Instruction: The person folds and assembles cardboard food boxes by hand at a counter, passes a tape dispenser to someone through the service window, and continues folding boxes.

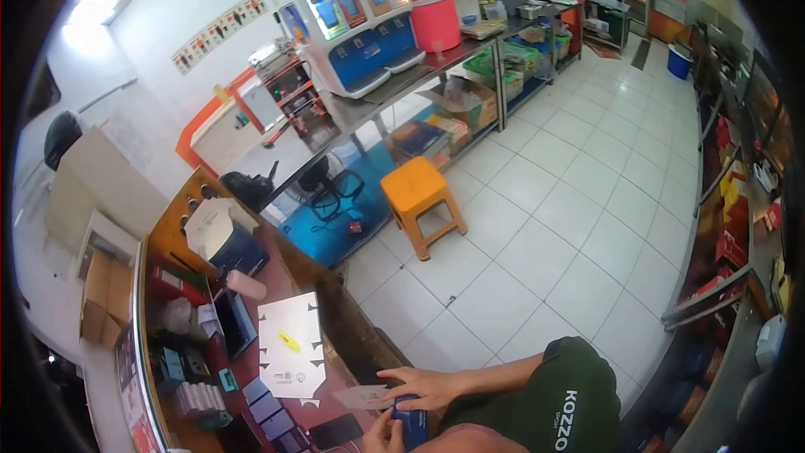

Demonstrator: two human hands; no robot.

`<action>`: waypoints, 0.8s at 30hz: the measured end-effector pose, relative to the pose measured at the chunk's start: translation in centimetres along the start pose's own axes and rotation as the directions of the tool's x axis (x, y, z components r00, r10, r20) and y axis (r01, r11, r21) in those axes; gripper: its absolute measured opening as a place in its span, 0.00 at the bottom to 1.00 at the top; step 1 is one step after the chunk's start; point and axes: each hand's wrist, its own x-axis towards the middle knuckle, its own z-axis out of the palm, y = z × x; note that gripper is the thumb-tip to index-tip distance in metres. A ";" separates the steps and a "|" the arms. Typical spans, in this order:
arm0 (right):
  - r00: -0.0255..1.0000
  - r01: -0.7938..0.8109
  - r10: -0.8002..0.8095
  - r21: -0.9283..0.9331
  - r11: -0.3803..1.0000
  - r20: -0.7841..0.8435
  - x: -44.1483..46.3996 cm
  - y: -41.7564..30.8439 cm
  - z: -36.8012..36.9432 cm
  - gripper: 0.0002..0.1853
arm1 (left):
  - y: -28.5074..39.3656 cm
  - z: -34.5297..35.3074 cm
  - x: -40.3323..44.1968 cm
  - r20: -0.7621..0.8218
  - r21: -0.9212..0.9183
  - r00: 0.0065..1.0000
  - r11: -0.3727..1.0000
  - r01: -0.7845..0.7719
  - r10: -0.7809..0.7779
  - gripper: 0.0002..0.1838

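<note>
A small dark blue box (412,424) is between my two hands, low in the head view. My left hand (383,438) has its fingers closed against the box's near left edge. From above, my right hand (423,387) lies over the box's upper end with its fingers bent round it. A flat, pale cardboard piece (360,397) juts out to the left beneath the right fingers; whether it joins the box cannot be made out. On the desk, a flattened white carton (289,369) with dark-notched edges lies nearby, a yellow highlighter (289,341) on top.
A black phone (335,432) and several small blue boxes (267,409) lie on the reddish desk (334,369). Behind are a pink bottle (246,285) and a tablet (235,323). An orange stool (423,201) stands on the tiled floor, near a counter with a drink dispenser (360,42).
</note>
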 end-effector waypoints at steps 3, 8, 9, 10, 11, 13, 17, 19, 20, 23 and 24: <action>0.986 -0.130 0.124 0.053 0.990 0.108 0.1 -0.2 -0.9 0.16 | 0.0 0.6 0.5 0.057 0.170 0.996 0.984 0.058 -0.068 0.24; 0.971 -0.227 0.204 0.214 0.950 0.126 1.7 -1.5 -0.6 0.13 | -1.3 0.5 -2.3 0.028 -0.131 0.984 0.976 0.176 -0.174 0.18; 0.975 -0.221 0.218 0.269 0.937 0.040 2.1 -1.1 0.3 0.12 | -2.2 0.6 -2.9 0.013 -0.138 0.983 0.973 0.184 -0.184 0.18; 0.972 -0.207 0.233 0.324 0.923 -0.042 2.4 -0.7 1.2 0.11 | -4.0 0.8 -3.7 -0.022 -0.157 0.987 0.976 0.152 -0.158 0.18; 0.962 -0.212 0.263 0.393 0.895 -0.079 2.8 -1.1 1.7 0.09 | -4.8 1.0 -4.4 -0.059 -0.174 0.990 0.978 0.119 -0.131 0.18; 0.940 -0.209 0.320 0.540 0.815 -0.119 3.4 -1.4 3.2 0.10 | -6.1 1.1 -5.8 -0.103 -0.221 0.967 0.953 0.206 -0.233 0.18; 0.871 -0.185 0.455 0.737 0.650 -0.183 4.3 -1.4 5.2 0.12 | -8.1 2.1 -6.7 -0.151 -0.292 0.936 0.919 0.266 -0.319 0.17; 0.827 -0.214 0.540 0.802 0.558 -0.155 4.6 -1.6 5.9 0.10 | -9.6 1.9 -6.7 -0.188 -0.322 0.928 0.913 0.250 -0.321 0.15; 0.826 -0.213 0.541 0.800 0.560 -0.158 4.5 -2.0 5.4 0.10 | -10.2 1.8 -6.6 -0.204 -0.336 0.924 0.910 0.243 -0.322 0.14; 0.993 -0.099 0.117 0.392 0.914 -0.021 4.0 -4.6 2.5 0.16 | -12.0 1.7 -6.2 -0.253 -0.369 0.912 0.904 0.218 -0.323 0.11; 0.992 -0.104 0.122 0.390 0.915 -0.023 4.0 -4.4 2.1 0.16 | -12.4 1.7 -6.0 -0.260 -0.388 0.907 0.896 0.216 -0.332 0.10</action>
